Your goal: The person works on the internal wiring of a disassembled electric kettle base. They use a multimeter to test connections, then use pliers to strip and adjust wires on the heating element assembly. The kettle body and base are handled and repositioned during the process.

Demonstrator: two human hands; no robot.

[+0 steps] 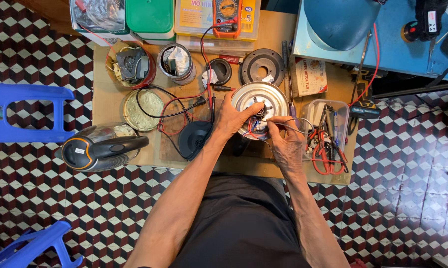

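Observation:
A round silver kettle base plate (263, 97) with coloured wires at its middle lies upside down on the cardboard-covered floor (104, 106). My left hand (234, 116) grips its left edge, thumb reaching toward the centre. My right hand (286, 144) pinches a thin wire or probe lead at the plate's wiring, fingers closed around it. A black round kettle stand (194, 139) with its cord lies just left of my left hand.
A kettle body (102, 146) lies on its side at left. Tins of parts (132, 67), a multimeter (228, 17), a black ring (262, 65) and a clear box of pliers (328, 131) surround the work. Blue stools (25, 111) stand left; a blue bench (382, 39) at right.

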